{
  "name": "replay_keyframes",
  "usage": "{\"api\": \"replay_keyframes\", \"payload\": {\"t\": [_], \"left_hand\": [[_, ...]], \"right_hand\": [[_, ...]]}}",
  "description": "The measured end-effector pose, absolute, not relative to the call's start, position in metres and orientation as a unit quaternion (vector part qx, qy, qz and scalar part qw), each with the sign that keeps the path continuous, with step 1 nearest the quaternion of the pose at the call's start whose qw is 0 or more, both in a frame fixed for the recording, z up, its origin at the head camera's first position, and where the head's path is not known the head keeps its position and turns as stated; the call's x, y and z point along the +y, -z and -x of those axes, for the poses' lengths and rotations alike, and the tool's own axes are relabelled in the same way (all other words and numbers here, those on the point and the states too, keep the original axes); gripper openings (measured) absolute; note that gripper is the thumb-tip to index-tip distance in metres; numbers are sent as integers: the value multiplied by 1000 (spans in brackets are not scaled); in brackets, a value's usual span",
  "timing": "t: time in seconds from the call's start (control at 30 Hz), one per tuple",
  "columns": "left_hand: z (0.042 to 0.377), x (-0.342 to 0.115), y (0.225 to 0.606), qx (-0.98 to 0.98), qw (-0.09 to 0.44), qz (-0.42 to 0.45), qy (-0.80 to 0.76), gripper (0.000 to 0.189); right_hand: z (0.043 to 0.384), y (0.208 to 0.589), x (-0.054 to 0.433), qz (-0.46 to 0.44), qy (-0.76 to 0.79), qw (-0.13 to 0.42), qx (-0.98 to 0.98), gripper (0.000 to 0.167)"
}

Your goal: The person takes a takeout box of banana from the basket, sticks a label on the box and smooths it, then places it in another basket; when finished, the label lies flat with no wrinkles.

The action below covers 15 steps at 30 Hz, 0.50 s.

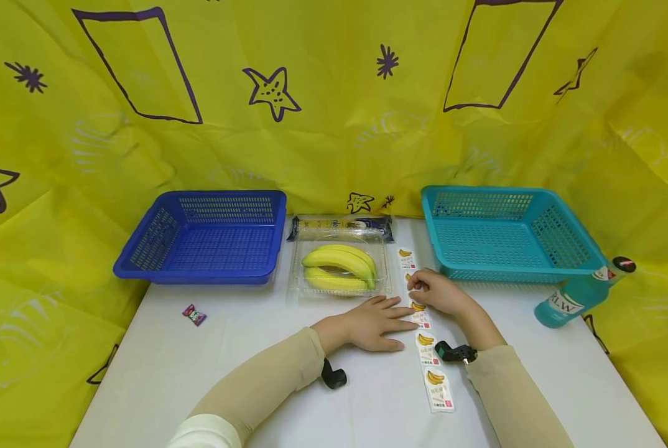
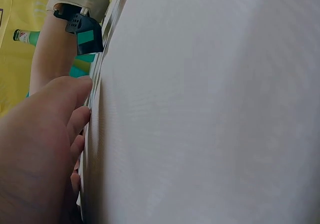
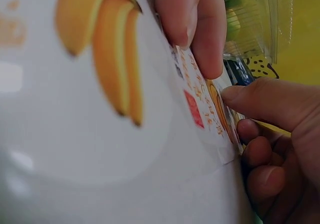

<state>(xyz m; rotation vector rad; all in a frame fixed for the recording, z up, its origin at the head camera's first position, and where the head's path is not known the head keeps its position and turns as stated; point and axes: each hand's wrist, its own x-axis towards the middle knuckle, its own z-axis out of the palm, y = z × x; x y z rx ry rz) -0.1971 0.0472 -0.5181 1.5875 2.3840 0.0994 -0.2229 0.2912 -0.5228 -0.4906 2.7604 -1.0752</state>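
A strip of banana stickers point(image 1: 436, 389) runs front to back on the white table, right of centre. My left hand point(image 1: 370, 323) lies flat with spread fingers, their tips resting on the strip's middle. Just beyond them, my right hand point(image 1: 440, 292) has its fingers curled and pinches at one sticker. In the right wrist view its thumb point(image 3: 260, 102) sits against the printed label, and fingers point(image 3: 210, 29) of the left hand press close by. The sticker's pinched edge is hidden. Behind the left hand stands a clear plastic box point(image 1: 292, 274) with bananas point(image 1: 339, 261) in it.
A blue basket point(image 1: 199, 274) stands at back left, a teal basket point(image 1: 513, 272) at back right. Beside the latter, a teal bottle point(image 1: 569, 302) leans in view. A long dark-and-yellow packet point(image 1: 339, 223) lies behind the box. A small wrapped candy point(image 1: 194, 315) lies left.
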Motion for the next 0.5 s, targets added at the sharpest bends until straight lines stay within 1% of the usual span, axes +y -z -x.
{"api": "replay_keyframes", "payload": {"t": [0.27,0.5], "left_hand": [[197,48,518,825,139,-547,-32,57],[198,47,519,825,143,-546,-33,57]], "right_hand": [[223,521,291,169,350,65,919,8],[223,519,293,173,365,91,910,9]]}}
